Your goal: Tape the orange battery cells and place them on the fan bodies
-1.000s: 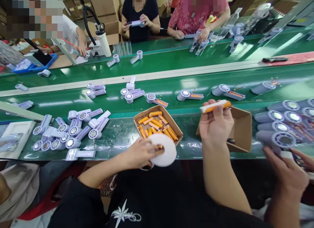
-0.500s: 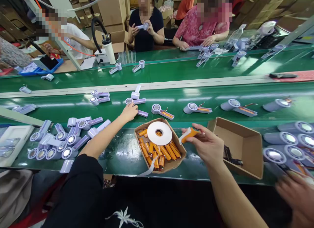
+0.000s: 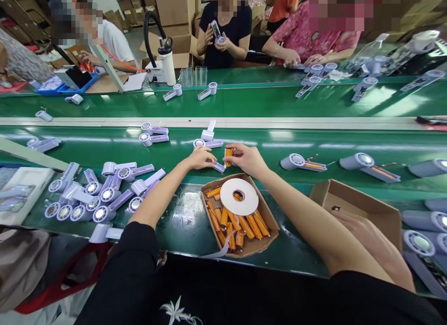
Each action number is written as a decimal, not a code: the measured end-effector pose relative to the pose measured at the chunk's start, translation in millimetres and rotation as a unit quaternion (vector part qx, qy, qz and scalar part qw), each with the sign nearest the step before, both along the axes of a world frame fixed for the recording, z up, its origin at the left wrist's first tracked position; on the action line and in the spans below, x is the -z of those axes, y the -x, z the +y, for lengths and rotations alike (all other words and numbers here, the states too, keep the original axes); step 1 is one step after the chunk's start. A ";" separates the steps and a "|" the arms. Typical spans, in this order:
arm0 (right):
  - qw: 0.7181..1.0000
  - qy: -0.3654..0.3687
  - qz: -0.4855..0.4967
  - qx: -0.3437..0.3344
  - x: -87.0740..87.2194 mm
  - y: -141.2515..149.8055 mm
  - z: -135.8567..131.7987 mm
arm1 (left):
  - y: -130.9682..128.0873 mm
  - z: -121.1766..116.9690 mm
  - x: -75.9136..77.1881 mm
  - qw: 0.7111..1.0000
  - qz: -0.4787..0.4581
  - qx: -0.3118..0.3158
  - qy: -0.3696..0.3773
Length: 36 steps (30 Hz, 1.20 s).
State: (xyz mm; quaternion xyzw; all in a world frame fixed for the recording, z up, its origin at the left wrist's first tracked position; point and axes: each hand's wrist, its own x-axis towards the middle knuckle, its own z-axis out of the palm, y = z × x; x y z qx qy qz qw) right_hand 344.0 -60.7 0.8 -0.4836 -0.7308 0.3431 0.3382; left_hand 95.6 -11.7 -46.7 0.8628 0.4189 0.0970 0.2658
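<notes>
My left hand is closed over the round head of a lavender handheld fan body on the green belt; the head is hidden under my fingers. The fan body's open handle points right. My right hand pinches an orange battery with a white strip on it, just above the handle's end; whether they touch I cannot tell. Below my hands, a cardboard box holds several orange batteries. A roll of white tape lies on top of them, its loose end trailing over the box's front edge.
Several fan bodies are heaped left on the bench, with more along the belt. Right of my forearm stands a second cardboard box; a co-worker's arm reaches across it. Co-workers sit across the line, one holding a fan.
My left hand has let go of the tape roll, now on the batteries, and has taken hold of a fan body. My right hand has carried the battery left and forward to it.
</notes>
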 end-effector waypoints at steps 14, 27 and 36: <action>0.873 -0.021 -0.472 -0.120 12.9 39.4 9.3 | -40.5 -3.7 15.7 0.980 -0.088 -0.178 -0.020; 0.989 -0.074 -0.109 0.067 -18.3 -53.7 -100.6 | -50.2 -86.6 -29.6 0.987 -0.029 0.060 -0.144; 0.969 0.143 0.149 0.138 -4.9 -61.9 -247.8 | -36.8 -166.4 -76.0 0.948 -0.021 0.176 -0.265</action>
